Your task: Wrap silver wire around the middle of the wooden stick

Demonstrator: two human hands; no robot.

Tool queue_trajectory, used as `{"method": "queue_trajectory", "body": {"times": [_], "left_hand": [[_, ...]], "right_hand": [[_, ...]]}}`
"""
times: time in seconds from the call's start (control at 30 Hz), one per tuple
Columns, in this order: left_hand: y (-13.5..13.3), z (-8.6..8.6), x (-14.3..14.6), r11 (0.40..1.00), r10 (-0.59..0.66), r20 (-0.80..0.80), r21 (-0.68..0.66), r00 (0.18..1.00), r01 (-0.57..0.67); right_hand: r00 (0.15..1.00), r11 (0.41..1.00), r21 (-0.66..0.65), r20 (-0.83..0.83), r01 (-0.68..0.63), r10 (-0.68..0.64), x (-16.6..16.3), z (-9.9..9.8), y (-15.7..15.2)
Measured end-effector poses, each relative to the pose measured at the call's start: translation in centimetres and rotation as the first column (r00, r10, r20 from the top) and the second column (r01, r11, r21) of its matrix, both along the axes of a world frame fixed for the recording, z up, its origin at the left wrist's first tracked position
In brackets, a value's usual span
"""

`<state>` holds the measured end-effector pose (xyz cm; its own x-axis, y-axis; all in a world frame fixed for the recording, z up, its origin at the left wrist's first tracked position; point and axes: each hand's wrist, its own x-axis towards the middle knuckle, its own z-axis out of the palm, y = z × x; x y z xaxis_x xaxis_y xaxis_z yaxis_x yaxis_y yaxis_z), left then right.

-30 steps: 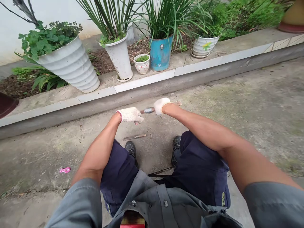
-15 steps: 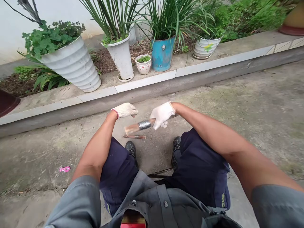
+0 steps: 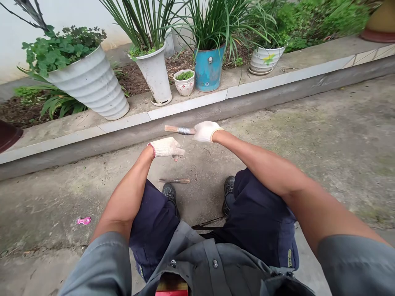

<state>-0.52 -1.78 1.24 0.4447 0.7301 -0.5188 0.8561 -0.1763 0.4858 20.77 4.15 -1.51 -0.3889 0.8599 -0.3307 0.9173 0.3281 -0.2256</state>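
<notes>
My right hand, in a white glove, is closed around one end of a wooden stick wound with silvery wire. The stick's bare end points left, close to the kerb. A thin strand of wire runs from the winding down to my left hand. That hand, in a cream knit glove with a red cuff, is pinched on the strand, lower and to the left. On the concrete below lies a second, thinner stick with a dark wrapped middle, touched by neither hand.
A tiled kerb crosses ahead, bearing a tall white pot, a small patterned pot, a blue pot and a leaning ribbed pot. A pink object lies on the ground at left. My shoes flank the work area.
My right hand has moved up and slightly left with the wire-wound stick, which is now nearly level. My left hand has shifted slightly right and down; the wire strand now shows between them.
</notes>
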Motion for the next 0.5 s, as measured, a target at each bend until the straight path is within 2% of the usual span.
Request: {"method": "queue_trajectory", "body": {"times": [0.03, 0.1, 0.17, 0.23, 0.33, 0.4, 0.43, 0.5], "left_hand": [[0.1, 0.0, -0.2, 1.000, -0.014, -0.003, -0.005, 1.000, 0.014], [0.3, -0.1, -0.8, 1.000, -0.021, -0.011, 0.014, 1.000, 0.022], [0.5, -0.2, -1.4, 0.999, -0.024, 0.011, 0.022, 1.000, 0.023], [0.7, -0.3, -2.0, 1.000, -0.020, 0.059, 0.014, 0.998, 0.019], [1.0, -0.2, -2.4, 0.998, 0.007, 0.036, 0.063, 0.999, -0.009], [1.1, 0.1, -2.3, 0.991, 0.044, -0.003, 0.130, 0.999, -0.043], [1.1, 0.2, -2.2, 0.987, 0.059, -0.014, 0.153, 0.998, -0.057], [0.9, 0.6, -1.8, 0.985, 0.060, -0.031, 0.162, 0.998, -0.054]], "right_hand": [[0.995, 1.000, 0.014, -0.094, 0.020, -0.018, 0.1, 0.7, -0.5], [0.942, 0.998, -0.055, -0.334, -0.003, -0.015, 0.5, 2.1, -1.8], [0.854, 0.981, -0.169, -0.520, -0.096, -0.006, 1.0, 3.6, -3.3], [0.802, 0.931, -0.280, -0.597, -0.236, 0.023, 1.7, 4.6, -4.6], [0.832, 0.772, -0.465, -0.536, -0.434, 0.144, 2.1, 4.6, -5.8], [0.881, 0.689, -0.566, -0.405, -0.453, 0.245, 1.9, 3.5, -6.2], [0.903, 0.682, -0.594, -0.323, -0.427, 0.284, 1.5, 2.7, -6.2], [0.939, 0.744, -0.575, -0.164, -0.340, 0.302, 0.7, 0.9, -6.0]]}}
